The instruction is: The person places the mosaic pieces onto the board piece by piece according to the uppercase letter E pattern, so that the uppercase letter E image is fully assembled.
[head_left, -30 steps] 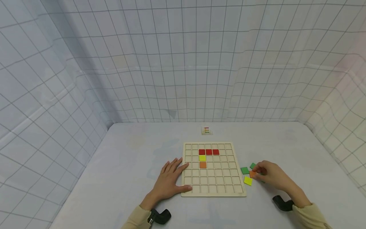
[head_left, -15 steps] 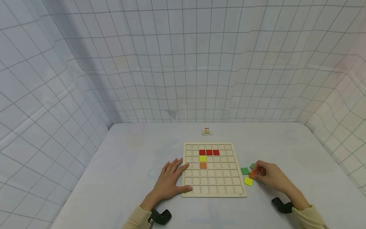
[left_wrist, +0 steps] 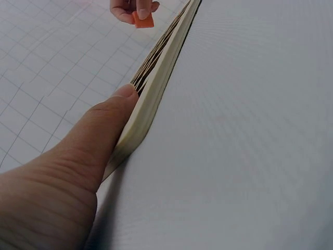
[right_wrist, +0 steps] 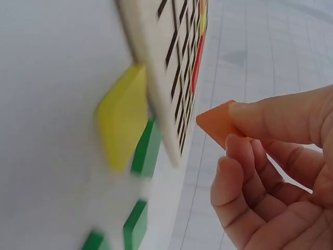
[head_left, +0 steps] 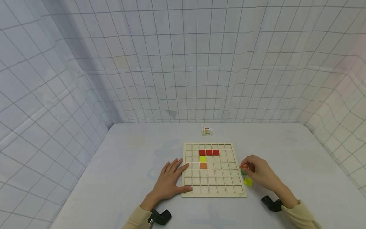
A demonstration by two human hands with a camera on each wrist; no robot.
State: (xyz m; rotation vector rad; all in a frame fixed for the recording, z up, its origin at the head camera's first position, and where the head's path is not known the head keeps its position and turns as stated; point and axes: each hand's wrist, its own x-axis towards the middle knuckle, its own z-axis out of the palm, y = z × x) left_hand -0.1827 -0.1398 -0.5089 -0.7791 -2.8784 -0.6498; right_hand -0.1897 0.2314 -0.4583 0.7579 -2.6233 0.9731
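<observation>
My left hand (head_left: 168, 183) rests spread on the left edge of a wooden grid board (head_left: 218, 190). Its thumb (left_wrist: 106, 114) lies over the near left part of the rim. Off the board's right side, raised above the table, my right hand (head_left: 261, 171) pinches an orange square tile (right_wrist: 214, 124) between thumb and fingertips. On the board sit a row of red tiles (head_left: 209, 152), with a yellow tile (head_left: 202, 158) below the leftmost and an orange tile (head_left: 203, 165) under that. Beneath the right hand lie a loose yellow tile (right_wrist: 122, 120) and several green tiles (right_wrist: 146, 148).
A small card (head_left: 207, 131) with a coloured grid pattern lies behind the board. White cloth with a dark grid (head_left: 183, 79) hangs around the back and sides of the white table (head_left: 137, 152). Black devices (head_left: 161, 217) are strapped to both wrists.
The right hand has lifted the orange tile from among the loose tiles and moved left with it, toward the board's right edge. The left hand has stayed in place.
</observation>
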